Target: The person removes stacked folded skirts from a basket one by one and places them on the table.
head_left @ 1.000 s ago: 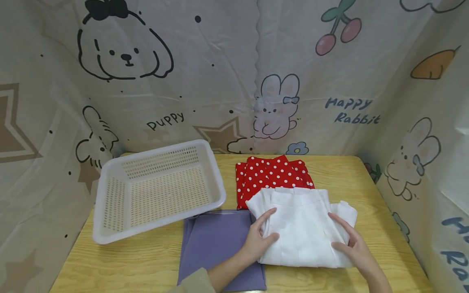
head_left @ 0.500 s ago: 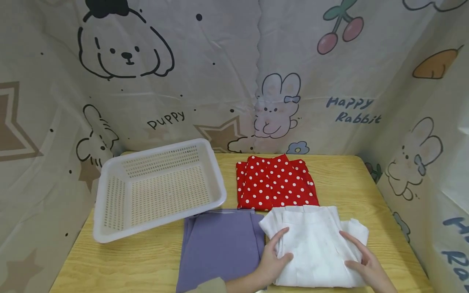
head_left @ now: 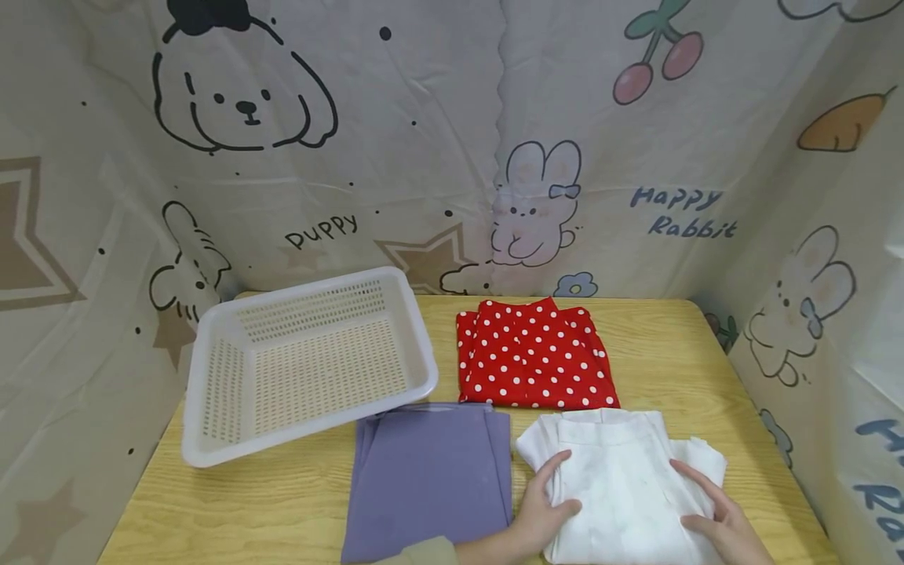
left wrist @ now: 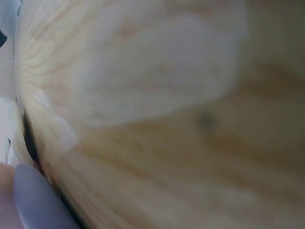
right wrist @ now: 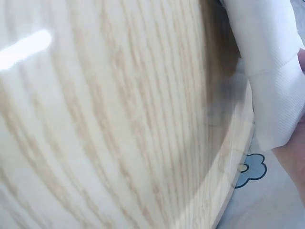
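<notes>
A folded white garment (head_left: 625,486) with a waistband-like strip along its far edge lies at the front right of the head view. My left hand (head_left: 540,514) grips its left side, thumb and forefinger spread over the top. On the opposite side my right hand (head_left: 727,524) holds it the same way; the other fingers are largely hidden. In the right wrist view a thick fold of the white garment (right wrist: 274,71) shows against part of my right hand (right wrist: 295,157). A folded purple cloth (head_left: 431,479) lies left of my left hand. Beyond the white garment is a folded red polka-dot cloth (head_left: 533,357).
A white perforated plastic basket (head_left: 311,426) stands at the left, its front rim overlapping the purple cloth's far edge in this view. The wooden table (head_left: 657,337) is bordered by printed curtains (head_left: 424,157) at the back and both sides.
Both hands have drawn the white garment toward the front and slightly right, away from the red cloth, which is now fully uncovered. The purple cloth's right edge shows too. The basket has stayed put.
</notes>
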### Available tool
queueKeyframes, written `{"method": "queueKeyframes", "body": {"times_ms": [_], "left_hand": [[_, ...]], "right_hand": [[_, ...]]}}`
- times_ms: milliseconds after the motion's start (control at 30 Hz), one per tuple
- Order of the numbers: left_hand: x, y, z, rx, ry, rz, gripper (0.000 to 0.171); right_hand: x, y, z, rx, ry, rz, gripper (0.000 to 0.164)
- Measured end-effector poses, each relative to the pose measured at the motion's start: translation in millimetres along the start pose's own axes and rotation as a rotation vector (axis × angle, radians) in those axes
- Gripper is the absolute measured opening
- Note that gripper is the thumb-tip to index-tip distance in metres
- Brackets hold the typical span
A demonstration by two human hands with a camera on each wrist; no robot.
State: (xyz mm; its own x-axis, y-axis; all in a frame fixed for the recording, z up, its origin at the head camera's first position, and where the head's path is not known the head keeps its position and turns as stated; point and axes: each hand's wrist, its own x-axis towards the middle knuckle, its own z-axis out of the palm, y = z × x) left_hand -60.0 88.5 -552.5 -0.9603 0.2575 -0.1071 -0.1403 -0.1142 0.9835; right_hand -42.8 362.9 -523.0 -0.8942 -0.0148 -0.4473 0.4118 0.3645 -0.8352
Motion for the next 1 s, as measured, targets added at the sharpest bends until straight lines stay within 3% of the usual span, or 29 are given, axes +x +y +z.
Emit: {"method": "queueKeyframes", "body": {"times_ms": [133,333,600,700,800,1000], "left_hand": [[5.4,-0.6,0.3,0.086,0.031,-0.082,0.066],[12.9,1.7,-1.5,0.165,0.036,-0.173,0.064],[12.0,11.7,-11.5,0.212,-0.01,-0.145,0.064],[12.5,17.6,-18.8,0.229,-0.05,-0.146,0.063],[13.6,24.3,-26.8,0.271,-0.093,-0.14,0.059],[20.7,47.9,-45.7,0.54,-0.183,-0.13,0.053]], "right_hand": [[5.1,4.4,-2.4,-0.018,-0.014,0.071,0.084],[6.7,11.9,-1.5,-0.051,-0.009,-0.001,0.081],[11.5,3.5,-1.1,-0.211,-0.044,0.127,0.078],[11.0,3.5,-3.2,-0.277,-0.023,0.082,0.074],[8.4,7.1,-6.2,-0.367,0.035,-0.041,0.07],[10.1,4.1,-13.6,-0.496,0.198,-0.323,0.068]]}}
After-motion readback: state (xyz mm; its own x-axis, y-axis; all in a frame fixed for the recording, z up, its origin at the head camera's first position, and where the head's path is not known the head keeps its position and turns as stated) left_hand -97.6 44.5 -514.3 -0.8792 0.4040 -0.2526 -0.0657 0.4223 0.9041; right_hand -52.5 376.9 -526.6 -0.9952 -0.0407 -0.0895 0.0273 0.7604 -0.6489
